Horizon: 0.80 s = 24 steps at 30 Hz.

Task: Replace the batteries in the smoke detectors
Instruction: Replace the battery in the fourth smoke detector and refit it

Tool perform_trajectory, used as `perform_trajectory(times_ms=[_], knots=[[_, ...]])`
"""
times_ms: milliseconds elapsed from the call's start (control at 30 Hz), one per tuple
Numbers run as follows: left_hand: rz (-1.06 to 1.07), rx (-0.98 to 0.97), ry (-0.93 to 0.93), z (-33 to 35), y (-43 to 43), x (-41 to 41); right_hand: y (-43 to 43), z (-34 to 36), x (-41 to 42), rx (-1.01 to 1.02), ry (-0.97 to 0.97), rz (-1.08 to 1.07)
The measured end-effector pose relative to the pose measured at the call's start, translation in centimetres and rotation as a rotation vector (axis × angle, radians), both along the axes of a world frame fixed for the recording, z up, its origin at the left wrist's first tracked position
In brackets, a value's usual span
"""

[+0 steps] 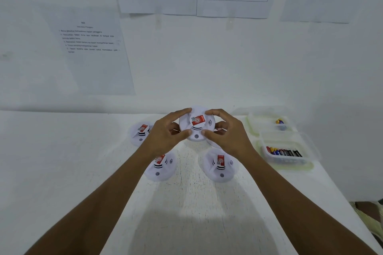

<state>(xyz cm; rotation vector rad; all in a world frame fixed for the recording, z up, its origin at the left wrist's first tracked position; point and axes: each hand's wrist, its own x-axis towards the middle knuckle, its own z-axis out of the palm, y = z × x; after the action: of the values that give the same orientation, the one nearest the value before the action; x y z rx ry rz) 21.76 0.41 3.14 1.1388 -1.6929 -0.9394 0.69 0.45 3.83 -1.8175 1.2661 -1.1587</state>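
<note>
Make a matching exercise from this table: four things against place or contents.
1. held smoke detector
2. far-left smoke detector
3. near container
4. far container

A. holds a row of batteries
B. gripped by left hand and right hand
C. holds few batteries
D. on the table, left of both hands

Pairs: 1-B, 2-D, 3-A, 4-C
</note>
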Motion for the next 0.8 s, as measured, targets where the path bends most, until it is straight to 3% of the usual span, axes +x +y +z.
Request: perform_trajectory(times_ms=[700, 800], knots=[[-0.001, -0.049, 0.005, -0.5, -1.4, 0.1, -1.4, -1.1, 0.0, -0.024, -0.008, -0.005], [0.034, -0.094, -0.063, -0.7, -1.5, 0.5, -1.6, -1.3, 0.4, -0.031, 0.008, -0.008]])
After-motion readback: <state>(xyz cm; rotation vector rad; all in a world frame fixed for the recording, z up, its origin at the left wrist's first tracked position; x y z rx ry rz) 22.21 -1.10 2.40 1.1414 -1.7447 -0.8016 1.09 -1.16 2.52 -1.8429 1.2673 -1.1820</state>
